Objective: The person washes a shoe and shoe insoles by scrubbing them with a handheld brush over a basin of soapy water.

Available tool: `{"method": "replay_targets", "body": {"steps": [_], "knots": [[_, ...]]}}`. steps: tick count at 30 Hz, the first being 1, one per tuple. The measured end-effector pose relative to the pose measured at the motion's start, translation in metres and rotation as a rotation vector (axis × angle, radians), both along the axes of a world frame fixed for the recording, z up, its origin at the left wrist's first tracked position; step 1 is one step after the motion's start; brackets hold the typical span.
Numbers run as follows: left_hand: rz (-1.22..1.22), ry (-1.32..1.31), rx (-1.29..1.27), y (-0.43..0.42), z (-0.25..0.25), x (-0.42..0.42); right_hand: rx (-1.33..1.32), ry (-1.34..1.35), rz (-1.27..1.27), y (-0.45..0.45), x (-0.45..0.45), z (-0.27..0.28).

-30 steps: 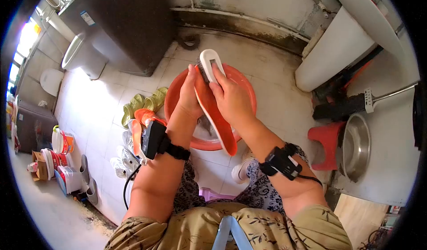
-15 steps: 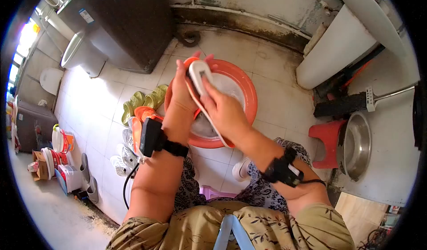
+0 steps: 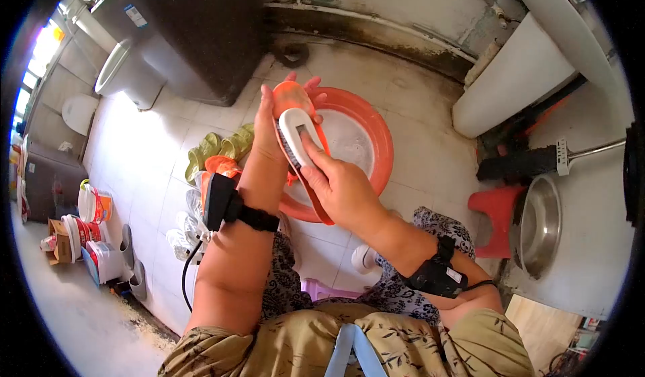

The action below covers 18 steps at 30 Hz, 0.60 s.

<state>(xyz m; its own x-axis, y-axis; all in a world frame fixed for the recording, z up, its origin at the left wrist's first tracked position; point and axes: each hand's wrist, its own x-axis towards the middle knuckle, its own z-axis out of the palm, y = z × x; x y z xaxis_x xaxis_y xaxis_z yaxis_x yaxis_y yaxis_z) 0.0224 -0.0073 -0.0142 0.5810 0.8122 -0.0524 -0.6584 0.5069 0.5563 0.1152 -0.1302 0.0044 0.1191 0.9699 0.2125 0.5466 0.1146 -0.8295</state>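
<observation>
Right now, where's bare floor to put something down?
Bare floor lies between the orange tub and red stool, and between the green slippers and white buckets. Left of the tub, slippers and pale shoes crowd together.

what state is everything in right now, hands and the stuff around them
left hand, supporting the orange slipper
right hand, closed on the brush
orange slipper, raised, unworn
brush, bristles facing the slipper
basin, on the floor, sudsy water inside
green slippers, on the floor, unworn
grey slippers, unworn
</observation>
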Motion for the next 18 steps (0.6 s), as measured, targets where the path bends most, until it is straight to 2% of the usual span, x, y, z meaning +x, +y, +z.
{"method": "replay_targets", "body": {"steps": [5, 7, 8, 10, 14, 16, 18], "knots": [[-0.089, -0.021, -0.129, -0.012, -0.004, 0.021, -0.010, -0.124, -0.126, 0.023, 0.023, 0.006], [-0.042, -0.018, 0.056, -0.009, 0.003, 0.017, -0.023, -0.110, -0.131, 0.018, 0.013, 0.004], [0.016, 0.040, 0.057, -0.008, 0.008, 0.011, -0.055, -0.002, -0.073, 0.007, 0.006, 0.006], [0.000, -0.011, 0.079, 0.005, 0.005, -0.003, -0.034, 0.053, -0.008, -0.008, -0.004, 0.000], [-0.021, 0.043, 0.077, 0.003, -0.014, 0.004, -0.039, -0.027, -0.041, 0.007, 0.008, -0.005], [-0.072, 0.036, -0.052, -0.004, -0.022, 0.014, 0.007, -0.147, -0.147, 0.028, 0.024, -0.001], [-0.094, 0.089, -0.087, -0.005, -0.023, 0.017, -0.006, -0.151, -0.175, 0.026, 0.021, -0.002]]}}
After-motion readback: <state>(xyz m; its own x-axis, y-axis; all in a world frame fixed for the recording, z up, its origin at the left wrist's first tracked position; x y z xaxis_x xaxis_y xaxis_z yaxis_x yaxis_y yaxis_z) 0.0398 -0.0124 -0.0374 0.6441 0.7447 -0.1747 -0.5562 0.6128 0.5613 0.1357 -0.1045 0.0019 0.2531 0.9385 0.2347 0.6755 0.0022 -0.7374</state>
